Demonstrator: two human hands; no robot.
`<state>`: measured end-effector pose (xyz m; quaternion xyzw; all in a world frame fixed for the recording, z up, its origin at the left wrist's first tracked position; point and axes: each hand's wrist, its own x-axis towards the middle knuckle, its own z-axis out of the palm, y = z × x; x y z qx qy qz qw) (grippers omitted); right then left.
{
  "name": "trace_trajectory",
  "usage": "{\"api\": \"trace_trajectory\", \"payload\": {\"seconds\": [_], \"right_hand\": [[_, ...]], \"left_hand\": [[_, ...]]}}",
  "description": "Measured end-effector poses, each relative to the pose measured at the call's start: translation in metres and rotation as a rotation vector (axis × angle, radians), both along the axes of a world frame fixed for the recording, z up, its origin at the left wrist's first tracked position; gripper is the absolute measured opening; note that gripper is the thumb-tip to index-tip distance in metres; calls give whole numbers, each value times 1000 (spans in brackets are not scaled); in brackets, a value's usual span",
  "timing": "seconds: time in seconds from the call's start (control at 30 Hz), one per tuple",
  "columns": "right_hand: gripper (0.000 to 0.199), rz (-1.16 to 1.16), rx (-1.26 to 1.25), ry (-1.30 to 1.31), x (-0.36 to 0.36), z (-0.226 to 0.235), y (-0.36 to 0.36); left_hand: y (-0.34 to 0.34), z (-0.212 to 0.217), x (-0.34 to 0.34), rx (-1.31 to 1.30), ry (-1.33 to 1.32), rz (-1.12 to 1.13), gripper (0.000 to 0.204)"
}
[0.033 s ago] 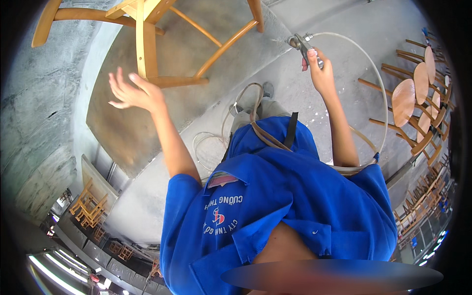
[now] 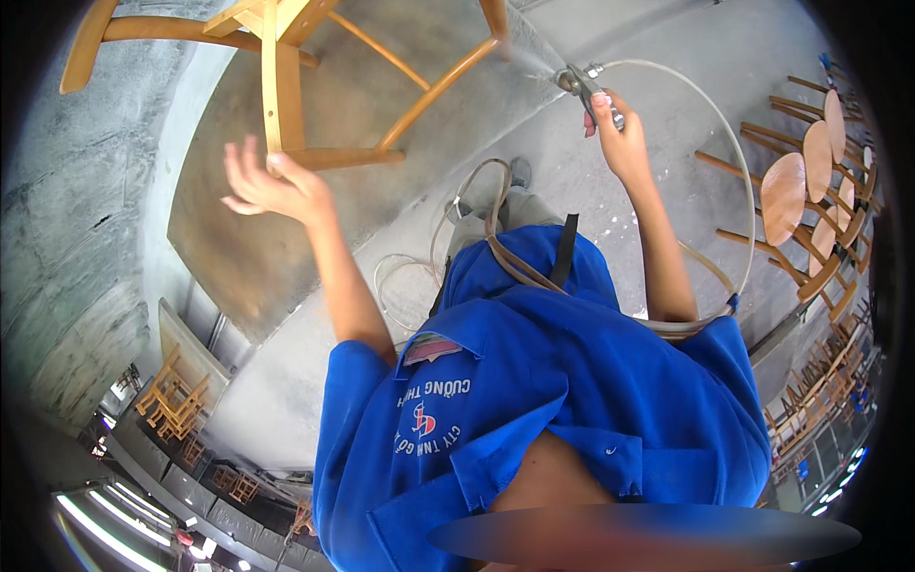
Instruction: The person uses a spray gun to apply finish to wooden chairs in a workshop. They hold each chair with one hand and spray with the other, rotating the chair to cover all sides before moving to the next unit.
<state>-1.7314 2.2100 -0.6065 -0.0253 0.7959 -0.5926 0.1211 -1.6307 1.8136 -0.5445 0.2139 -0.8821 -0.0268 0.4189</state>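
Note:
My right hand (image 2: 618,129) is wrapped round a metal spray gun (image 2: 578,86). A pale mist fans out from its nozzle toward the leg of a wooden chair frame (image 2: 440,91). From the gun's fitting a whitish hose (image 2: 710,110) curves down to my right arm. My left hand (image 2: 276,191) is raised with its fingers spread, holding nothing, just below the lower end of the chair's upright. The thumb overlaps that end in the picture; whether it touches, I cannot tell. The chair's top is cut off by the picture's upper edge.
A brown-stained board (image 2: 229,238) lies beneath the chair. Rows of chairs with oval wooden backs (image 2: 783,198) stand at the right. Looped hose (image 2: 405,276) rests on the floor near my feet. A grey wall (image 2: 76,210) rises at the left, with more wooden chairs (image 2: 172,405) at lower left.
My left hand has shifted slightly right and closer to the chair's upright. Spray from the gun shows more strongly now. My right hand has barely moved.

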Motion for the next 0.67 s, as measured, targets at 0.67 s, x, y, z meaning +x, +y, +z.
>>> {"api": "trace_trajectory", "payload": {"seconds": [0.67], "right_hand": [[97, 214, -1009, -749, 46, 32, -74]], "left_hand": [[124, -89, 156, 1377, -928, -809, 52]]}}
